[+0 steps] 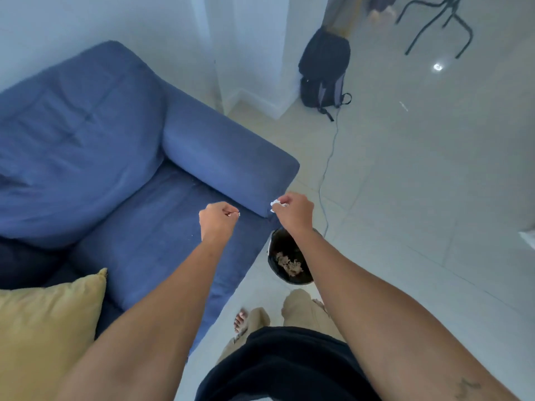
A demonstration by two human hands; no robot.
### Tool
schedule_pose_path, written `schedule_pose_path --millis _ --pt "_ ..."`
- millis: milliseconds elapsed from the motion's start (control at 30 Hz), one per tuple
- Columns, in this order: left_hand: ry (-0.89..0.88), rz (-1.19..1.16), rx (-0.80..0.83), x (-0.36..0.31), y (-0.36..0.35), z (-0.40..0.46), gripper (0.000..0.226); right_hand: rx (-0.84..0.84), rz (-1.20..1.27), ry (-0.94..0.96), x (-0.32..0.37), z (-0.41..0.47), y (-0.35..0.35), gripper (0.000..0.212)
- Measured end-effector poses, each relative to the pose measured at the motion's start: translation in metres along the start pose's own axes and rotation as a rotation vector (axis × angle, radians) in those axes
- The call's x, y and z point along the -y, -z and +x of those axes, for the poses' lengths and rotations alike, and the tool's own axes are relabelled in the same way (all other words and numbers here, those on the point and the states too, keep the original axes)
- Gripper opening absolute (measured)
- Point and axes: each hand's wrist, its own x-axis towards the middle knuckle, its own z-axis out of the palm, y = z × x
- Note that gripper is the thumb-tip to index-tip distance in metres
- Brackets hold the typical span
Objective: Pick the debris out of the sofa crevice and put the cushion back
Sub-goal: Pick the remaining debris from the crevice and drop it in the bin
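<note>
1. Blue fabric sofa (121, 157), cut off at the left edge; seat base bare beside the armrest (228, 157).
2. Left hand (217, 219): grip curled shut over the seat; tiny pale specks show at the fingertips, too small to identify.
3. Right hand (295, 212): grip pinched closed on white crumpled debris (276, 203), held just off the armrest's front end, above the bin.
4. Black bin (286, 260) on the tiled floor (419, 183), partly hidden by the right forearm; brownish contents indistinct.
5. Yellow cushion (49, 337), cropped at lower left, resting on the sofa.
</note>
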Motion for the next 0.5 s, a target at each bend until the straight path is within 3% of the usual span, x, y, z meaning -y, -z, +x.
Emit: schedule_pose_path --millis 167,333,500 --pt "-0.106 0.138 0.091 -0.035 -0.066 -0.018 0.015 -0.082 0.038 -0.091 -0.050 0.009 0.054 0.010" --pt "-0.046 0.050 0.159 -0.050 -0.131 -0.037 0.013 -0.118 0.061 -0.188 -0.110 0.015 0.088 0.011" --pt "-0.008 0.115 0.176 -0.049 -0.180 -0.045 0.009 -0.081 0.029 -0.288 -0.161 0.020 0.099 0.005"
